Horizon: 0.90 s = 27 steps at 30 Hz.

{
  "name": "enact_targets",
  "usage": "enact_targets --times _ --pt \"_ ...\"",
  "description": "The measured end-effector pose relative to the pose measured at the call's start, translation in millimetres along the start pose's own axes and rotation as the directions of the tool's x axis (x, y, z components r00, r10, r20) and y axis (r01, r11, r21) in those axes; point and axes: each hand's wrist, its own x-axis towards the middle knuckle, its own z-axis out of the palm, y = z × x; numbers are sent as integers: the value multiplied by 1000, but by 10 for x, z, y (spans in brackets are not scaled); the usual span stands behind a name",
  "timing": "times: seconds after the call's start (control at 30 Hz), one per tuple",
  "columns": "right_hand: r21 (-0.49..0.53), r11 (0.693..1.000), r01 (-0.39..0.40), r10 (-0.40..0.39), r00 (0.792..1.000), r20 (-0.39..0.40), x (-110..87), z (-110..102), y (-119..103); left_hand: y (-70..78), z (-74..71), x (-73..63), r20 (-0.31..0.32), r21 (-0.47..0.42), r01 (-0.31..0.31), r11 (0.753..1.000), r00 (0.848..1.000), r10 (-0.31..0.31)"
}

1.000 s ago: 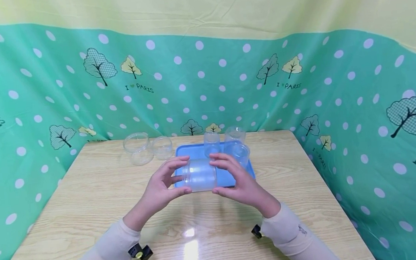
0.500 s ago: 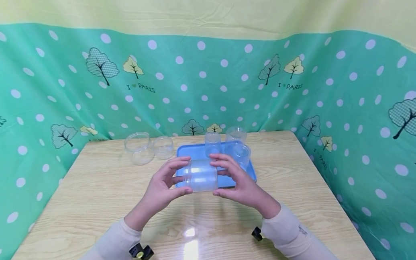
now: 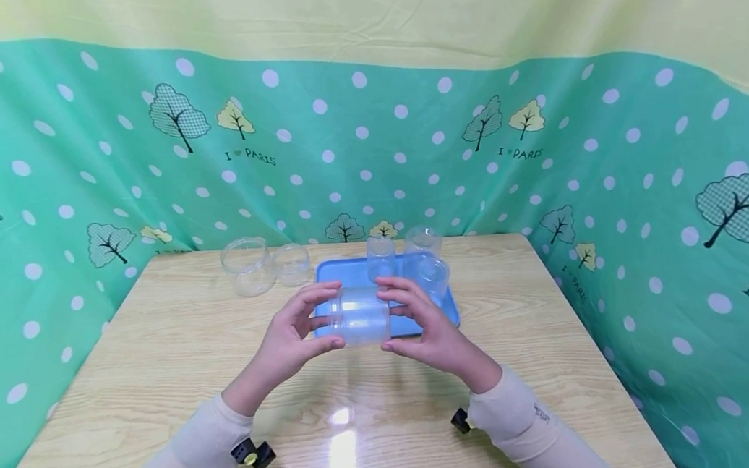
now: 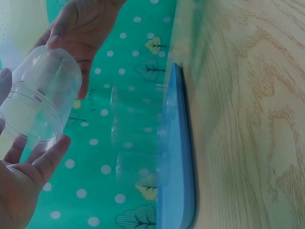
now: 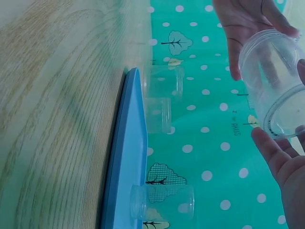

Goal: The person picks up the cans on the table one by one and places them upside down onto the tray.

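Note:
A clear plastic jar [image 3: 362,314] lies sideways in mid-air between my two hands, raised over the table in front of the blue tray [image 3: 344,269]. My left hand [image 3: 293,334] grips its threaded mouth end, thumb below and fingers above. At the base end, my right hand [image 3: 429,324] holds it the same way. The left wrist view shows the jar [image 4: 50,90] see-through and without a lid, its ridged rim near the left fingers. In the right wrist view the round base of the jar [image 5: 271,81] is close to the right fingertips.
Three clear jars, one slim [image 3: 381,257], one at the back [image 3: 423,241] and one in front [image 3: 434,275], stand on the tray. Left of it are a wide clear jar [image 3: 249,272] and a smaller one [image 3: 293,266]. A polka-dot curtain [image 3: 340,120] hangs behind the wooden table [image 3: 180,349].
The hands and the jar hold almost the same pose throughout. Only the head view shifts slightly.

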Motion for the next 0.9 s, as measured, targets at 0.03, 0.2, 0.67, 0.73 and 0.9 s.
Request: enact_targets --times 0.03,0.2,0.67,0.73,0.9 --pt "-4 1000 -2 2 1000 -2 -9 2 34 4 0 0 0 3 1 1000 1000 -1" --pt "-9 1000 13 -13 1000 -8 -27 -7 81 20 -8 0 11 20 3 1000 1000 -3" --pt "-31 999 13 -14 1000 -27 -23 -3 -18 40 -47 -25 43 53 -26 998 999 23" --pt "-30 999 15 -16 1000 -25 -15 -10 -84 51 -48 -30 42 51 -34 998 999 32" --pt "-33 999 16 -17 999 -30 7 -40 -213 59 -69 -43 34 48 -49 998 998 48"
